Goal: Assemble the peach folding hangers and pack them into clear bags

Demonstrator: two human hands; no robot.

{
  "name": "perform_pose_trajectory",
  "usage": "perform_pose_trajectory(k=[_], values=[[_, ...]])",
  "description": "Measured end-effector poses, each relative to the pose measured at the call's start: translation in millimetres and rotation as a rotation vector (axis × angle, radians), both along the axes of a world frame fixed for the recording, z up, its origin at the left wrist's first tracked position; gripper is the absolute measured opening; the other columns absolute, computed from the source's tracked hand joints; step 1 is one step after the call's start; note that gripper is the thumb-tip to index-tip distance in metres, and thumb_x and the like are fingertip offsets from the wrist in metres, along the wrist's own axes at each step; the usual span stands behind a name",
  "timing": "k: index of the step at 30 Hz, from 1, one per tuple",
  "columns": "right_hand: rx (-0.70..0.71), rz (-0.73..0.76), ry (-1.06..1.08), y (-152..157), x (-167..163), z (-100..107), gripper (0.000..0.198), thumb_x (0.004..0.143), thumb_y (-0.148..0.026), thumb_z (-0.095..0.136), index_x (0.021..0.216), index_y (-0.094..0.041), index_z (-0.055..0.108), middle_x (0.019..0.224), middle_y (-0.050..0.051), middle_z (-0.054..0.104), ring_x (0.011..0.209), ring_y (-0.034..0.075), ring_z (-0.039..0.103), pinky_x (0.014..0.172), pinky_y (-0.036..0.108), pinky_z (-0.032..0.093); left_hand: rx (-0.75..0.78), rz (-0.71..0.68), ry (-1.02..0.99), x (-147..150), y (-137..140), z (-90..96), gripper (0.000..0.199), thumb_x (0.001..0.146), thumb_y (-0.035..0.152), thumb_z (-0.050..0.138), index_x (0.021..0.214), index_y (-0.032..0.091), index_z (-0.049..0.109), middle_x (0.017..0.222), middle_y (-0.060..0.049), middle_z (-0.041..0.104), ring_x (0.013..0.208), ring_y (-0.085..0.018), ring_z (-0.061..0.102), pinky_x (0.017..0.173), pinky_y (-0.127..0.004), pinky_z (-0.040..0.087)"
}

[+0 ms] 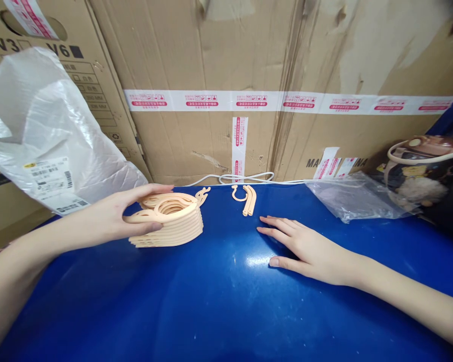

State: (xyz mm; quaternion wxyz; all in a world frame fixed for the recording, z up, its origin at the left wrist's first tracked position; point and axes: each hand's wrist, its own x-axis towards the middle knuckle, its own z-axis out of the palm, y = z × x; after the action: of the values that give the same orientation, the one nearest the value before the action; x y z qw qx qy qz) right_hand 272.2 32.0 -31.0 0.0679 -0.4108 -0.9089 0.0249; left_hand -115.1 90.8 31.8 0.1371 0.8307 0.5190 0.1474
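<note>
Clasping a pale-peach plastic hanger stack [177,229] in left hand [115,213], left of centre at glossy blue surface [211,301]. Extending empty right hand [305,246], palm-down, loosely spread, near hooked pale-peach plastic piece [249,201]; facing brown cardboard boxes [211,60].

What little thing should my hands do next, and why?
Perhaps the left hand could lift one off the stack of peach plastic hangers: its grip is near the top, one folded peach plastic hanger lies apart, and the empty right hand could help.
</note>
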Motion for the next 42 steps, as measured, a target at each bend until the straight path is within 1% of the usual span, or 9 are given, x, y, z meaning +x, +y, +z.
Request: perform_pose_trajectory(k=[4,8,11,14,18,22,30,37,42], values=[[0.005,0.001,0.014,0,0,0,0.063,0.092,-0.058,0.041,0.143,-0.020,0.041,0.151,0.012,0.035,0.137,0.031,0.034,0.107,0.051,0.035,0.024,-0.006,0.007,0,-3,5.6,0.075,0.072,0.063,0.061,0.138,0.033,0.041,0.138,0.004,0.052,0.123,-0.023,0.052,0.100,-0.028,0.044],[0.002,0.002,0.022,-1,0,0,0.063,0.092,-0.058,0.042,0.142,-0.019,0.042,0.150,0.013,0.037,0.136,0.030,0.035,0.108,0.050,0.035,0.140,0.092,-0.056,-7,-1,16.8,0.061,0.081,0.066,0.044,0.131,0.032,0.051,0.136,0.005,0.054,0.126,-0.024,0.049,0.105,-0.032,0.038],[-0.001,0.002,0.012,-1,0,0,0.063,0.092,-0.058,0.041,0.143,-0.020,0.041,0.151,0.012,0.036,0.137,0.029,0.034,0.108,0.049,0.034,0.148,0.192,-0.088,-18,6,21.9,0.062,0.077,0.068,0.045,0.121,0.026,0.059,0.128,0.002,0.060,0.118,-0.025,0.055,0.098,-0.031,0.045],[-0.006,-0.004,-0.006,-1,0,0,0.064,0.093,-0.059,0.040,0.143,-0.020,0.040,0.151,0.011,0.035,0.138,0.028,0.032,0.109,0.048,0.033,0.046,0.230,-0.045,-29,12,20.9,0.068,0.068,0.070,0.053,0.115,0.022,0.062,0.111,-0.002,0.069,0.100,-0.025,0.063,0.085,-0.029,0.052],[-0.002,-0.006,-0.015,-1,0,0,0.064,0.093,-0.059,0.039,0.143,-0.019,0.041,0.151,0.012,0.035,0.138,0.028,0.032,0.109,0.048,0.033,-0.052,0.199,-0.006,-36,17,13.8,0.062,0.071,0.067,0.054,0.114,0.023,0.063,0.105,-0.001,0.071,0.090,-0.023,0.064,0.078,-0.027,0.052],[0.000,0.002,-0.001,-2,0,0,0.063,0.093,-0.058,0.039,0.143,-0.019,0.040,0.151,0.012,0.035,0.138,0.029,0.032,0.109,0.049,0.034,-0.067,0.159,-0.040,-34,19,9.2,0.055,0.075,0.064,0.054,0.108,0.021,0.065,0.106,-0.002,0.071,0.084,-0.021,0.064,0.077,-0.027,0.052],[0.002,0.009,0.026,-1,1,-1,0.062,0.093,-0.057,0.041,0.143,-0.020,0.041,0.151,0.012,0.035,0.138,0.030,0.032,0.109,0.050,0.033,-0.050,0.162,-0.084,-31,19,9.4,0.053,0.072,0.063,0.055,0.100,0.020,0.068,0.104,-0.002,0.071,0.089,-0.023,0.064,0.079,-0.027,0.053],[0.000,0.012,0.040,-1,1,-1,0.062,0.092,-0.057,0.042,0.143,-0.021,0.041,0.151,0.012,0.035,0.138,0.030,0.032,0.108,0.050,0.034,-0.044,0.156,-0.097,-31,20,8.4,0.056,0.069,0.064,0.058,0.103,0.021,0.068,0.105,-0.003,0.071,0.089,-0.023,0.065,0.080,-0.030,0.054],[0.001,0.017,0.039,-1,1,-1,0.061,0.093,-0.057,0.042,0.142,-0.021,0.042,0.150,0.012,0.036,0.137,0.031,0.033,0.108,0.051,0.034,-0.034,0.155,-0.089,-29,18,8.5,0.054,0.074,0.062,0.056,0.106,0.020,0.067,0.107,-0.004,0.071,0.094,-0.025,0.064,0.086,-0.031,0.052]])
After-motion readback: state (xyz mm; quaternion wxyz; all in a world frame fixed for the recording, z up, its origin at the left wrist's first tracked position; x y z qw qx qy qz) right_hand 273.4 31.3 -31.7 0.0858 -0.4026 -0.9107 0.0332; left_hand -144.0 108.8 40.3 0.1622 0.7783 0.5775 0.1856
